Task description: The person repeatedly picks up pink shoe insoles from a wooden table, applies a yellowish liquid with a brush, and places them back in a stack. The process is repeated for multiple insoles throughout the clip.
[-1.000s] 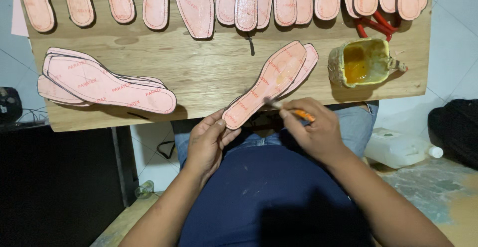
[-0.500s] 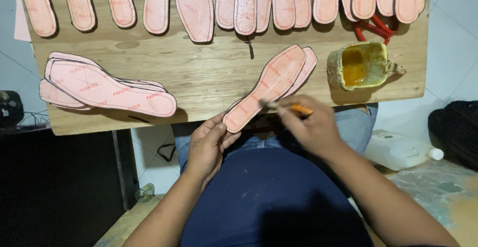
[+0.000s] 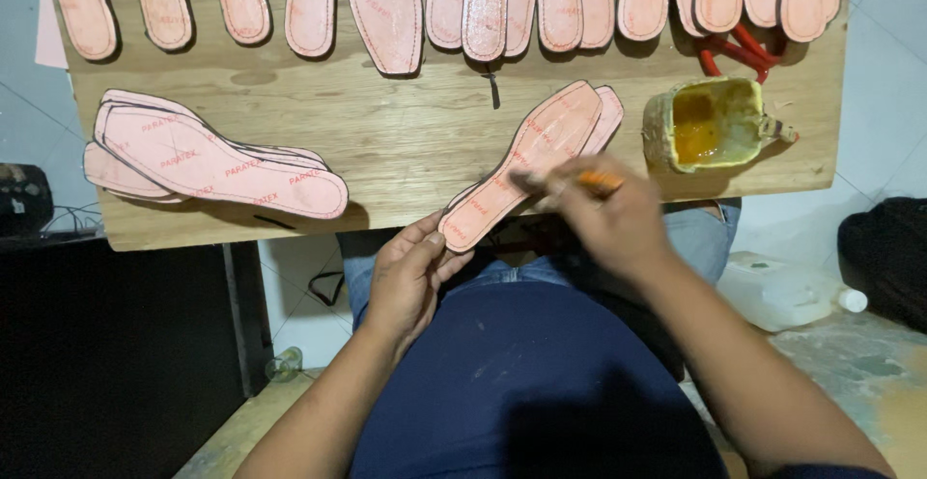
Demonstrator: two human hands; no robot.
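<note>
A pink shoe insole (image 3: 533, 154) lies slanted on the wooden board (image 3: 406, 141), its heel end jutting over the near edge. My left hand (image 3: 410, 276) holds that heel end from below with thumb and fingers. My right hand (image 3: 603, 213) grips a small brush with an orange handle (image 3: 599, 182), its tip on the middle of the insole. A second insole (image 3: 608, 112) shows under the first one.
A glue-stained pot (image 3: 710, 124) of amber glue stands at the right of the board, red-handled tool (image 3: 739, 54) behind it. A stack of pink insoles (image 3: 208, 160) lies at left, several more (image 3: 502, 1) along the far edge. A white plastic jug (image 3: 787, 291) sits on the floor.
My right hand has moved the brush up along the insole, from near the heel toward its middle. My left hand has stayed on the heel end.
</note>
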